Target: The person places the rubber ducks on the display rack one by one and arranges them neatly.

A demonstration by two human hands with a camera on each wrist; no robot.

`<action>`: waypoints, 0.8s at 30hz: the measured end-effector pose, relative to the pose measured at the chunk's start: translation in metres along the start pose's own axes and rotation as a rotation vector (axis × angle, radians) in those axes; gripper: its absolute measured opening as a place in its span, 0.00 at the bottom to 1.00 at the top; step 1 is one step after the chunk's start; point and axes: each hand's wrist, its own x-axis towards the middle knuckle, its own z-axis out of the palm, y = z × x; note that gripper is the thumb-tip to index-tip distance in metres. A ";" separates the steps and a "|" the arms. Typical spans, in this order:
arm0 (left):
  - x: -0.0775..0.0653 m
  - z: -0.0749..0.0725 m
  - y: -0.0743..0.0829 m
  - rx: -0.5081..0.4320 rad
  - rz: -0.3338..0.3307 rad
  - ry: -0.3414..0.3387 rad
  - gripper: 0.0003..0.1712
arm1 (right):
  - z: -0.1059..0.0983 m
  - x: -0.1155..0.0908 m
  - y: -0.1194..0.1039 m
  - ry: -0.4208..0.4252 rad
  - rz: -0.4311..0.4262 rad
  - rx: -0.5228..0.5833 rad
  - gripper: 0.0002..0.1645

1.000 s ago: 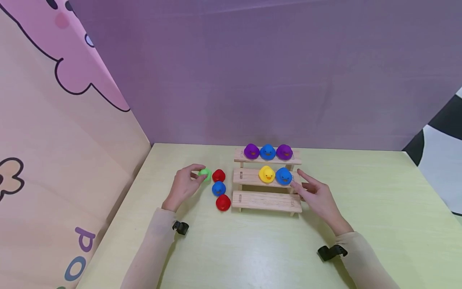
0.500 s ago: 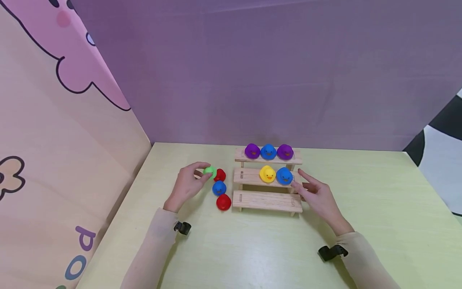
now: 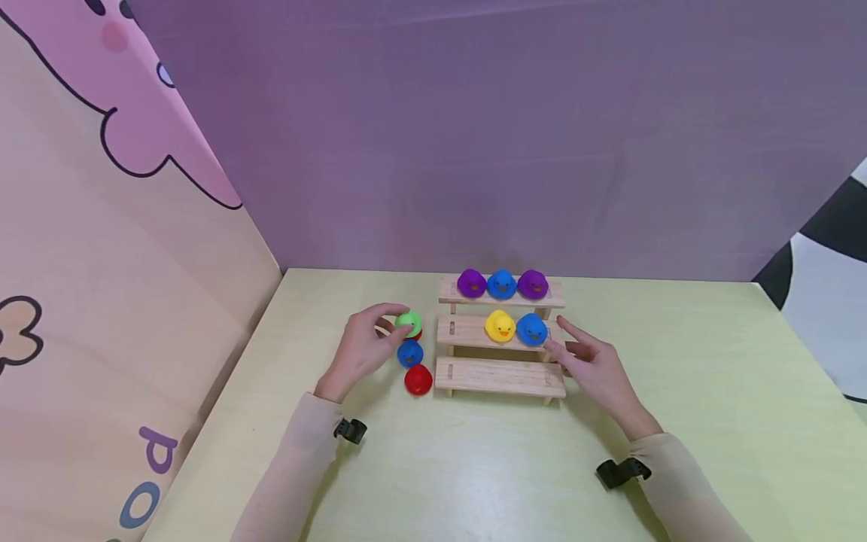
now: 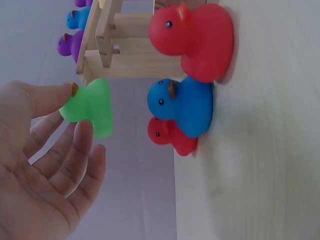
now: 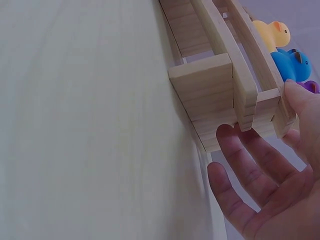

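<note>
Green toy duck (image 3: pixel 409 324) shifts toward wooden rack (image 3: pixel 501 375), pinched in your left hand (image 3: pixel 366 345), unshelved; your right hand (image 3: pixel 596 370), fingers spread, touches rack's right end.

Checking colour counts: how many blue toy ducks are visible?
3: a blue toy duck high on the stepped wooden stand, another in its middle row, a third on the pale tabletop between two red toy ducks. Others may be hidden.

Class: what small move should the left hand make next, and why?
Perhaps carry the green duck to the left end of the middle shelf: the left hand holds it raised, and the yellow duck and blue duck there leave that end bare.
</note>
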 end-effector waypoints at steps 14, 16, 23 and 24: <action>0.002 0.012 0.013 -0.027 0.030 -0.007 0.18 | 0.000 0.001 -0.002 -0.014 0.016 -0.022 0.43; 0.002 0.014 0.015 -0.034 0.030 -0.010 0.18 | -0.001 0.001 -0.001 -0.015 0.014 -0.017 0.43; 0.004 0.019 0.024 -0.051 0.034 -0.022 0.19 | -0.002 0.001 0.001 -0.022 0.008 -0.014 0.43; 0.004 0.019 0.025 -0.053 0.037 -0.025 0.19 | -0.002 0.001 0.001 -0.022 0.010 -0.013 0.43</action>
